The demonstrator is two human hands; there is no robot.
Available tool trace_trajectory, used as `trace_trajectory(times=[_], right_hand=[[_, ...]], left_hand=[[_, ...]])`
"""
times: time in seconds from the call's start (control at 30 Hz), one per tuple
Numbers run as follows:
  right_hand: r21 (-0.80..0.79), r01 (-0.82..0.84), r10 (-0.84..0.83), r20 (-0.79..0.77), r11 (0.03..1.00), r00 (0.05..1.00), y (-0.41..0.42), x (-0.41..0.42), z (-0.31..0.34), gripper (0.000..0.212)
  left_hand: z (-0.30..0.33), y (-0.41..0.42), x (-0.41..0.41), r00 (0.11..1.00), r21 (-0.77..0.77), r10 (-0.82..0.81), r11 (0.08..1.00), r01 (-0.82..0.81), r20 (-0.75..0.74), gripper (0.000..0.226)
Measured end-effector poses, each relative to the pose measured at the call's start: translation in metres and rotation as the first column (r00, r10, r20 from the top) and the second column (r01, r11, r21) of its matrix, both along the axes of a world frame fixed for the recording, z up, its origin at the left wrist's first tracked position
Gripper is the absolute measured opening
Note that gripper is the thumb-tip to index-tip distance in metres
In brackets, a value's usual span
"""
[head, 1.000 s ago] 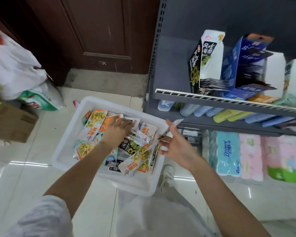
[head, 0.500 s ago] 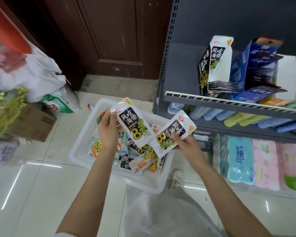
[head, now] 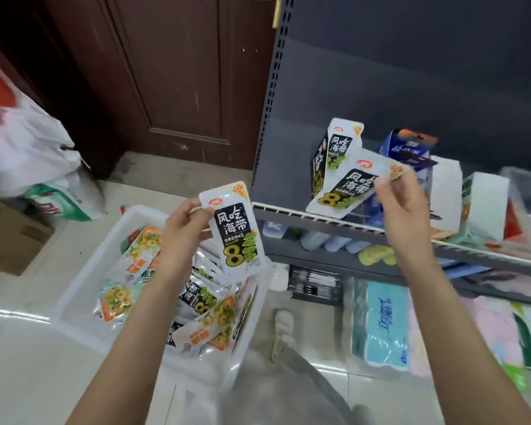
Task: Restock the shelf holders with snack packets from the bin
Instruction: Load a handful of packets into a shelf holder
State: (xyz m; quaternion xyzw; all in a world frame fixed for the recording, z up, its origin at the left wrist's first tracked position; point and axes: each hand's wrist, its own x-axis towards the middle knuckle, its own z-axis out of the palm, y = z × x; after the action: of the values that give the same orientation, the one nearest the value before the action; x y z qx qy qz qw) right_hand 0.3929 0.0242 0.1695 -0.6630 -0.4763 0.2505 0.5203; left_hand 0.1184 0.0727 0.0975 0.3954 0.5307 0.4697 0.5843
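Note:
A white plastic bin (head: 83,289) on the floor holds several snack packets, black-and-white ones and orange ones. My left hand (head: 183,231) pinches one black-and-white seaweed packet (head: 235,234) upright above the bin. My right hand (head: 400,207) pinches a second packet of the same kind (head: 347,188) by its top corner, tilted over the shelf's front rail. Just behind it stands the matching black-and-white cardboard holder (head: 334,148) on the shelf. A blue holder (head: 408,148) stands to its right.
The grey shelf (head: 288,148) has a white wire front rail (head: 319,217). More white holders (head: 485,204) stand further right. Tissue packs (head: 380,326) lie under the shelf. A brown door (head: 166,72), white bags (head: 28,148) and a cardboard box (head: 10,240) are on the left.
Both hands have lifted out of the bin with a packet each. My right hand has carried its packet up and right to the shelf holder; my left has risen above the bin.

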Motion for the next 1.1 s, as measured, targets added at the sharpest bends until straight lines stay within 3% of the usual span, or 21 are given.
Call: trace_trajectory(times=[0.1,0.17,0.37,0.47,0.7,0.8,1.1], right_hand=[[0.119,0.05,-0.067,0.141,0.992,0.988,0.049,0.047,0.015,0.019],[0.13,0.035,-0.06,0.196,0.991,0.979,0.08,0.071,0.013,0.014],[0.002,-0.092,0.084,0.396,0.996,0.914,0.136,0.106,-0.024,0.006],[-0.071,-0.14,0.157,0.476,0.988,0.865,0.147,0.112,-0.036,0.02],[-0.094,-0.221,0.216,0.742,0.971,0.635,0.154,0.124,-0.038,0.008],[-0.161,-0.159,0.221,0.834,0.974,0.506,0.165,0.125,-0.047,0.013],[-0.222,-0.042,0.209,0.812,0.974,0.545,0.179,0.127,-0.049,0.023]], left_hand=[[0.02,0.013,0.034,0.997,0.085,0.04,0.996,-0.035,-0.062,0.01],[0.032,0.025,0.056,0.994,0.111,0.068,0.992,-0.058,-0.088,0.018],[0.056,0.062,0.111,0.987,0.185,0.111,0.979,-0.087,-0.12,0.021],[0.064,0.075,0.129,0.984,0.235,0.121,0.968,-0.088,-0.131,0.012],[0.072,0.101,0.153,0.987,0.249,0.07,0.968,-0.032,-0.143,0.011],[0.069,0.111,0.162,0.978,0.23,0.062,0.973,-0.014,-0.201,0.015],[0.067,0.135,0.185,0.944,0.281,-0.032,0.951,0.13,-0.329,0.014]])
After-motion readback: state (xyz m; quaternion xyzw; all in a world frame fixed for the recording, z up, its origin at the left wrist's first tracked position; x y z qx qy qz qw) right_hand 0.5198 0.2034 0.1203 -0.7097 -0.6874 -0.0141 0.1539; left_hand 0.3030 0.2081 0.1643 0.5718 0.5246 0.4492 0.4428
